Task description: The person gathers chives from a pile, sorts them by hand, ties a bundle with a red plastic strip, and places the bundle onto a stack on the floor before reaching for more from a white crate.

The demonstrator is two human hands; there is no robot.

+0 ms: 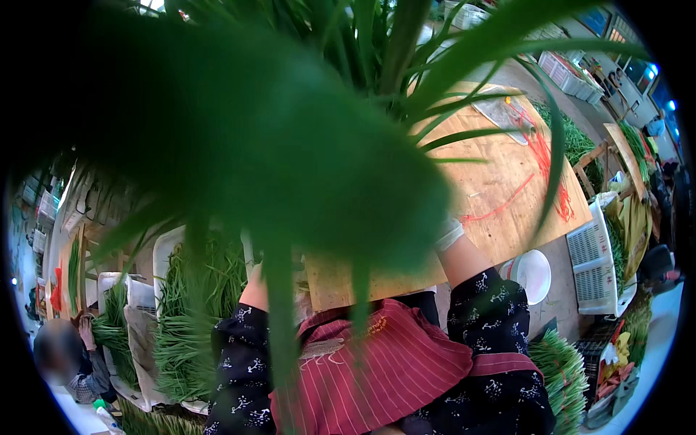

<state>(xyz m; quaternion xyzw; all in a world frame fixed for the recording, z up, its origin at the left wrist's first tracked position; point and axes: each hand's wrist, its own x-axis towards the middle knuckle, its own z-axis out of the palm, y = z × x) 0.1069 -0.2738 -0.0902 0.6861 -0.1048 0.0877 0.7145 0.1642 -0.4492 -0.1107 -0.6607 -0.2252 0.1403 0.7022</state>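
Observation:
A bunch of long green leaves (312,159), very near and blurred, covers much of the head view. Behind it both my hands are mostly hidden. Of my right hand only the whitish glove cuff (449,235) at the wrist shows, over the wooden table (500,196). My left forearm (254,291) goes up behind the leaves, and its fingers cannot be seen. Whether either hand grips the bunch is hidden. Red ties (544,159) lie along the table's right side, by a grey flat piece (500,116).
A white crate of green stalks (188,319) stands left of me. To the right are a white bucket (533,277), a white crate (591,254) and bundled stalks (562,373) low down. Another person (65,359) is at the far lower left.

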